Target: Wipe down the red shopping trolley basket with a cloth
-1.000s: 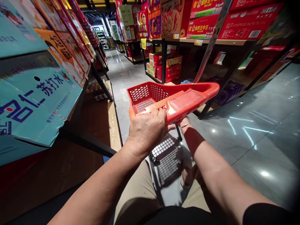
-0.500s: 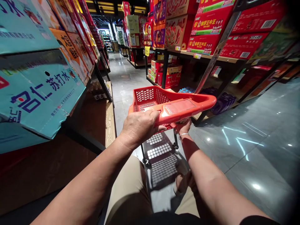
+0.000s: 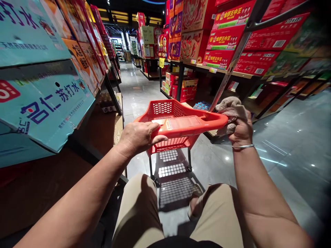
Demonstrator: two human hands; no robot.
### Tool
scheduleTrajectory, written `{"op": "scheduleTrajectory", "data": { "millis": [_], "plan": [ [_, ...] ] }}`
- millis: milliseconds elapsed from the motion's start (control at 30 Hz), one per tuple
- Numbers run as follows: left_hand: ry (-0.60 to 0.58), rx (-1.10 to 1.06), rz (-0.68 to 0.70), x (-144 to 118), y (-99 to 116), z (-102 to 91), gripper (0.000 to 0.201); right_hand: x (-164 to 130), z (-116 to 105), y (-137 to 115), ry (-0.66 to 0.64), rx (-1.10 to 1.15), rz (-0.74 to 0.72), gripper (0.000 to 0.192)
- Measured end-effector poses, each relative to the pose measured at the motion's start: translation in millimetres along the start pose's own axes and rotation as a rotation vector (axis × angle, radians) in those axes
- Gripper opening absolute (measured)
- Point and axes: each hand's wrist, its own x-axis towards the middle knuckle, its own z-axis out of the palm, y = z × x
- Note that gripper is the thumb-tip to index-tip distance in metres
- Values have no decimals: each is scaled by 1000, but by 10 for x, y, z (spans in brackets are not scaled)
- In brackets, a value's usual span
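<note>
A red plastic shopping cart (image 3: 184, 124) stands in front of me, its basket walls full of small holes. My left hand (image 3: 141, 136) is closed around the left part of the cart's handle, thumb below the bar. My right hand (image 3: 241, 131), with a silver bangle at the wrist, grips a greyish-brown cloth (image 3: 231, 109). The cloth lies against the right end of the handle, partly wrapping its corner. Some of the right fingers are hidden behind the cloth.
Light blue cartons (image 3: 49, 100) on a shelf come close on my left. Red boxes (image 3: 222, 38) fill the shelving at the right, with a slanted metal pole (image 3: 227, 74) before them. A grey tiled aisle (image 3: 137, 86) runs ahead. My knees are just behind the cart.
My right hand has moved from beneath the handle out to its right end, and the cloth has come into view. The cart's handle has turned straighter and shifted left with my left hand.
</note>
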Motion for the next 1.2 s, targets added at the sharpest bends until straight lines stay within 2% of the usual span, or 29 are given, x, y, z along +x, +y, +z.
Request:
{"op": "scheduleTrajectory", "data": {
  "millis": [100, 200, 300, 400, 467, 600, 733, 800, 900, 967, 1033, 1133, 1200],
  "plan": [
    [-4, 12, -17, -3, -28, 2, 58, -116, 61, -401, -250, -212, -95, 31],
    [-1, 1, -12, -7, -71, 11, 57, -377, 98, -696, -473, -421, -345, 35],
    [-11, -26, -2, -9, -126, 19, 55, -551, 174, -913, -716, -495, -534, 50],
    [-5, -49, 3, -12, -171, 30, 53, -596, 284, -1048, -924, -498, -527, 57],
    [-8, -53, 4, -13, -186, 41, 53, -542, 323, -1076, -988, -533, -505, 52],
    [-13, -56, 12, -5, -199, 67, 55, -244, 236, -998, -983, -614, -539, 36],
    [-33, -60, 36, 22, -286, 93, 59, 4, 108, -829, -802, -675, -554, 23],
    [-30, -53, 59, 39, -337, 95, 59, -3, 110, -734, -693, -670, -496, 22],
    [89, -58, 103, 74, -272, 63, 67, -161, 193, -620, -556, -705, -490, 26],
    [201, -92, 147, 115, -64, 17, 74, -307, 263, -586, -483, -742, -544, 26],
    [265, -125, 211, 178, 258, -32, 71, -447, 315, -591, -453, -746, -573, 25],
    [240, -115, 273, 296, 758, -63, 64, -622, 319, -651, -468, -681, -611, 28],
    [173, -104, 308, 357, 968, -39, 62, -714, 264, -691, -521, -586, -663, 33]
  ]
}}
